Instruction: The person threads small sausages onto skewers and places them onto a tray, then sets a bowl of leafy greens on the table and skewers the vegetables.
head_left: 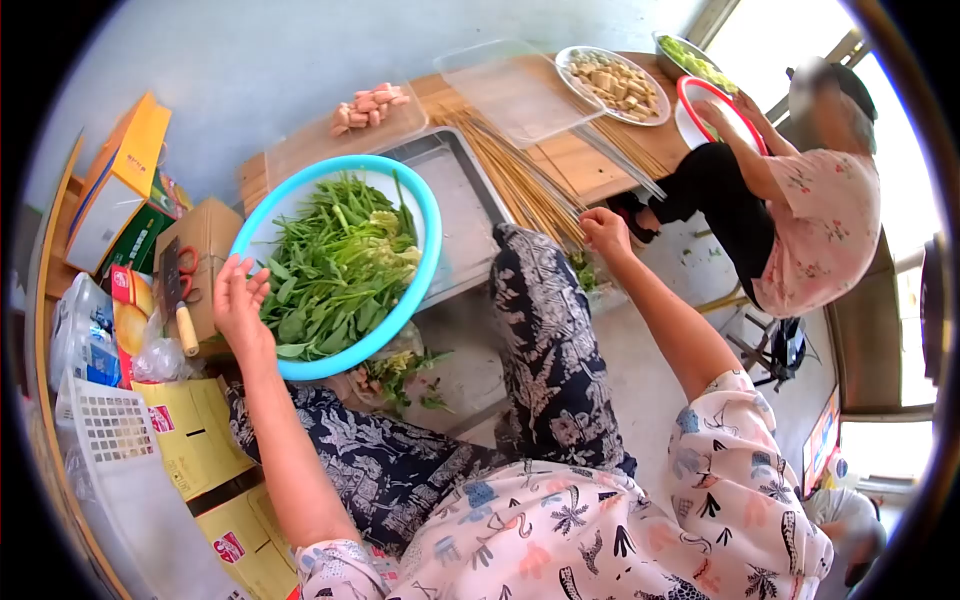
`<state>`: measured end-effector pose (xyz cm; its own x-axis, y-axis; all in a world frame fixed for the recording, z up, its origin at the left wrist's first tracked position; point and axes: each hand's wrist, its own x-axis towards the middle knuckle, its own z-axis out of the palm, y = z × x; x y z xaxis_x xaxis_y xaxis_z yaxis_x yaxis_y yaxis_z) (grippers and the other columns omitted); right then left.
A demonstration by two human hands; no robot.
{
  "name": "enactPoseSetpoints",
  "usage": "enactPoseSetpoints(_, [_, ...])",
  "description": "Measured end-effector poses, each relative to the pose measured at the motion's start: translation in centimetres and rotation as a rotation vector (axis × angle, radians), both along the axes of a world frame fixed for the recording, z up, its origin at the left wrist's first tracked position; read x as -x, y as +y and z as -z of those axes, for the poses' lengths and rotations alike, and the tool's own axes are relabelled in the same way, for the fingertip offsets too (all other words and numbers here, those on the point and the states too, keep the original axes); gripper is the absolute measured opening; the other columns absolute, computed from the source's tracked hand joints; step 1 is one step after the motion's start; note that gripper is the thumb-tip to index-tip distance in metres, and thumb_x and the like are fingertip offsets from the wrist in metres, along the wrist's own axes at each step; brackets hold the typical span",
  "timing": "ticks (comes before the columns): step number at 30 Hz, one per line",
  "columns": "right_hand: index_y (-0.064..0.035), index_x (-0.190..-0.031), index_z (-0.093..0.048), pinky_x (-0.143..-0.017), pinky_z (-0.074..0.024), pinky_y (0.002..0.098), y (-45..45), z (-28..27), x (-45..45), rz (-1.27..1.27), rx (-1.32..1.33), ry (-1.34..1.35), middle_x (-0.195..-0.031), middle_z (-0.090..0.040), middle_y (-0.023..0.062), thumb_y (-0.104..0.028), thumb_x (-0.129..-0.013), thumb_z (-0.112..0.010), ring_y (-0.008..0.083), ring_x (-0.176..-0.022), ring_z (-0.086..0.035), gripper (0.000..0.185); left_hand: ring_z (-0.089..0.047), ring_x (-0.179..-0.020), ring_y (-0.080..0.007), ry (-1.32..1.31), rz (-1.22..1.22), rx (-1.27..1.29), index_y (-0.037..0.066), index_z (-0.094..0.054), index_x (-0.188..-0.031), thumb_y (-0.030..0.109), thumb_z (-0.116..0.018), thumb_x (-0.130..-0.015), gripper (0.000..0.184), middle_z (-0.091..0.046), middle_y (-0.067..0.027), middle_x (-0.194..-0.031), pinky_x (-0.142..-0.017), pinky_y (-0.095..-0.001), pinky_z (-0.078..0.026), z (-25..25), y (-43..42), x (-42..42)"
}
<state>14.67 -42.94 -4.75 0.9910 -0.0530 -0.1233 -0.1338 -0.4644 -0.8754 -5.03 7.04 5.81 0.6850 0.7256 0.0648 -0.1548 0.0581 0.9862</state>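
A light-blue-rimmed basin (432,235) full of leafy greens (335,265) sits at the table's near left. My left hand (243,300) is at the basin's left rim, its fingers loosely bent and apart, with nothing visible in them. My right hand (606,235) is beside the near ends of a spread of bamboo skewers (510,165). Its fingers are curled together, and whatever they may pinch is too small to make out. A metal tray (465,190) lies between the basin and the skewers.
Pink sausage pieces (370,108) lie on a clear lid at the back. A plate of tan chunks (620,85) stands farther right. Another person (820,210) sits by a red-rimmed basin (684,92). Left are scissors (187,262), a cleaver (180,300) and boxes (195,430).
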Motion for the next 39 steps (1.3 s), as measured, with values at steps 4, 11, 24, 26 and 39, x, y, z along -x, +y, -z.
enactPoseSetpoints(4, [-0.0045,-0.088,-0.067,-0.062,-0.0476,0.0304,4.2,-2.1,-1.7,-0.201,0.141,-0.200,-0.067,-0.063,0.0107,-0.017,-0.079,-0.056,0.0169,-0.063,-0.062,0.019,-0.062,-0.083,-0.0155,0.011,0.011,-0.012,0.002,-0.054,-0.117,0.019,-0.052,-0.093,0.030,-0.060,-0.0104,-0.107,-0.070,-0.0264,-0.049,-0.6,-0.8,-0.6])
enactPoseSetpoints(11, [-0.0086,-0.088,-0.066,-0.070,-0.0475,0.0369,3.9,-1.3,-2.5,-0.221,0.483,-0.220,-0.079,-0.065,0.0126,-0.022,-0.077,-0.058,0.0281,-0.077,-0.063,0.019,-0.063,-0.082,-0.0156,0.031,0.066,-0.013,0.002,-0.055,-0.116,0.020,-0.054,-0.092,0.030,-0.061,-0.0101,-0.105,-0.070,-0.0266,-0.048,-0.7,-1.5,-1.3])
enactPoseSetpoints(24, [-0.0115,-0.077,-0.066,-0.070,-0.0480,0.0397,0.0,1.0,-0.5,-0.092,0.632,-0.083,-0.077,-0.065,0.0129,-0.023,-0.072,-0.058,0.0310,-0.079,-0.062,0.015,-0.062,-0.082,-0.0140,0.053,0.099,-0.010,0.002,-0.054,-0.117,0.018,-0.053,-0.093,0.030,-0.061,-0.0088,-0.104,-0.070,-0.0253,-0.048,-1.0,-2.9,-1.8])
enactPoseSetpoints(26, [-0.0113,-0.078,-0.066,-0.070,-0.0479,0.0397,0.1,0.9,-0.7,-0.088,0.608,-0.086,-0.077,-0.065,0.0130,-0.023,-0.072,-0.058,0.0310,-0.079,-0.062,0.015,-0.062,-0.082,-0.0140,0.054,0.108,-0.011,0.001,-0.054,-0.117,0.018,-0.053,-0.093,0.030,-0.061,-0.0087,-0.103,-0.070,-0.0253,-0.048,-0.9,-2.9,-1.8])
enactPoseSetpoints(39, [-0.0123,-0.079,-0.069,-0.069,-0.0489,0.0410,0.8,1.7,-1.8,-0.064,0.641,-0.115,-0.078,-0.065,0.0150,-0.024,-0.072,-0.058,0.0326,-0.078,-0.063,0.017,-0.062,-0.083,-0.0145,0.071,0.123,-0.009,0.001,-0.054,-0.116,0.018,-0.051,-0.094,0.029,-0.061,-0.0092,-0.104,-0.071,-0.0257,-0.049,-0.7,-2.8,-2.2])
